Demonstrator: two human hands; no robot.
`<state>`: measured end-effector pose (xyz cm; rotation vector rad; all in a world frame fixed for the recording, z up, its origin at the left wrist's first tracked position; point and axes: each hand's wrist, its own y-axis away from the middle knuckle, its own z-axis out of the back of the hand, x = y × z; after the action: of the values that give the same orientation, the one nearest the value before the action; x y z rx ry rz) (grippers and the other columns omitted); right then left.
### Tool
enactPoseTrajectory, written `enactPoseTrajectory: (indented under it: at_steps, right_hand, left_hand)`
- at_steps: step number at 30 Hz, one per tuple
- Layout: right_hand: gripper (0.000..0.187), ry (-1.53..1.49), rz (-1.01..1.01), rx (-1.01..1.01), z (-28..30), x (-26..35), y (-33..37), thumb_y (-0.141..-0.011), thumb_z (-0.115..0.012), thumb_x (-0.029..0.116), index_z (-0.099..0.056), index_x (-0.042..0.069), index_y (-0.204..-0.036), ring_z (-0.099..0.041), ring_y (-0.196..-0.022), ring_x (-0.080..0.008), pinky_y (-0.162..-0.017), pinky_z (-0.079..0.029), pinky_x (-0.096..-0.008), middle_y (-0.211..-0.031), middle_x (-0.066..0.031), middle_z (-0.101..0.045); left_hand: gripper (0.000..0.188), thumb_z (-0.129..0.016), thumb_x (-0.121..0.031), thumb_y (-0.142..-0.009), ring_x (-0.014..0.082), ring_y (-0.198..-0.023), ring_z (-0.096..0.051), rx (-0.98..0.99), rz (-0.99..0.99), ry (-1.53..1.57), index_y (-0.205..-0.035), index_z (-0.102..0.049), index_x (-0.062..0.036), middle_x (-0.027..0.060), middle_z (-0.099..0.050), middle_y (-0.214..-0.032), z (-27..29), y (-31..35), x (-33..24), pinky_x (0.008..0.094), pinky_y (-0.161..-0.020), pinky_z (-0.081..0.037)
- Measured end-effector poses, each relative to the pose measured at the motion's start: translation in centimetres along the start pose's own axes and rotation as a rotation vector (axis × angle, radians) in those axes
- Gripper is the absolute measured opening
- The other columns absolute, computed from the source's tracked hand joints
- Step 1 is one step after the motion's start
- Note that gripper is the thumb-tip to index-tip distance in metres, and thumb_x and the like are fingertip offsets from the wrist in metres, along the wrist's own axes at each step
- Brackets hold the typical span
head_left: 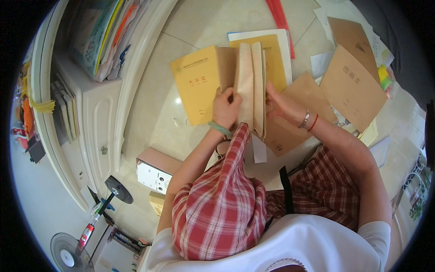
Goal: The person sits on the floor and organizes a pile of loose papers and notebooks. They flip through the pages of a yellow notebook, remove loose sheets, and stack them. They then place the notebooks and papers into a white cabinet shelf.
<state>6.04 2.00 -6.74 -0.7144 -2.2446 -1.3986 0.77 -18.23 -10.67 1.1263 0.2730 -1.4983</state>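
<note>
An open yellow-covered booklet [199, 81] with tan pages rests on my raised knee in red plaid trousers. My left hand [225, 108], with a green band at the wrist, pinches the left side of a raised sheaf of tan pages [250, 86]. My right hand [280, 105], with bracelets at the wrist, presses against the right side of that sheaf. A second yellow booklet [272, 56] lies under and behind the open one.
Brown paper covers [351, 86] and loose white sheets lie on the tiled floor [154, 104] to the right. A red strip [280, 20] lies at the top. A white cabinet [97, 122] with stacked books stands left; a small pink-and-white box [156, 172] and a fan [68, 254] are lower left.
</note>
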Motion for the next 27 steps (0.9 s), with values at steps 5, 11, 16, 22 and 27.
enactPoseTrajectory:
  at_steps: [5,11,16,22,27]
  right_hand:
    - [0.06,-0.165,-0.027,-0.157,3.0,-0.7,-0.6,-0.093,-0.043,0.05,-0.043,0.004,-0.132,-0.053,-0.108,-0.0185,-0.09,-0.043,-0.0353,-0.121,-0.0105,-0.054]
    - [0.035,0.1,0.049,-0.284,5.1,-2.2,-1.2,-0.087,-0.059,0.018,-0.053,0.003,-0.119,-0.06,-0.09,-0.0121,-0.075,-0.051,-0.0291,-0.102,-0.0045,-0.062]
    - [0.028,0.105,0.117,-0.338,4.8,-1.8,-1.3,-0.084,-0.064,0.018,-0.059,-0.001,-0.104,-0.06,-0.077,-0.0117,-0.068,-0.05,-0.0265,-0.089,-0.0058,-0.065]
    - [0.034,0.185,0.213,-0.269,1.0,0.6,-0.5,-0.085,-0.064,0.024,-0.059,-0.001,-0.108,-0.059,-0.073,-0.0092,-0.059,-0.048,-0.0241,-0.087,-0.0054,-0.065]
    - [0.033,0.344,0.2,-0.298,-0.8,1.4,0.0,-0.087,-0.063,0.03,-0.062,0.003,-0.107,-0.057,-0.07,-0.0078,-0.059,-0.048,-0.0241,-0.083,-0.003,-0.064]
  left_hand:
    - [0.023,-0.053,-0.017,-0.091,0.0069,-0.077,-0.051,0.089,0.235,0.584,-0.099,-0.063,0.0014,-0.001,-0.059,-0.084,1.0,-0.3,1.8,0.0228,-0.071,-0.043]
    - [0.026,-0.052,-0.018,-0.092,0.0101,-0.09,-0.053,-0.143,0.049,0.429,-0.107,-0.062,0.0009,0.0023,-0.061,-0.101,0.3,0.6,3.7,0.0264,-0.084,-0.043]
    - [0.026,-0.052,-0.019,-0.091,0.0231,-0.097,-0.059,-0.367,-0.109,0.177,-0.103,-0.059,0.0031,0.012,-0.063,-0.104,1.6,1.3,4.0,0.031,-0.082,-0.045]
    - [0.042,-0.061,-0.02,-0.087,0.0313,-0.109,-0.057,0.012,0.142,0.336,-0.119,-0.045,0.0013,0.0206,-0.056,-0.121,0.6,3.1,-2.2,0.0345,-0.091,-0.045]
    - [0.063,-0.064,-0.015,-0.086,0.0234,-0.115,-0.051,0.028,-0.195,0.285,-0.136,-0.029,0.0007,0.0186,-0.053,-0.122,-1.0,2.9,-4.5,0.0325,-0.093,-0.043]
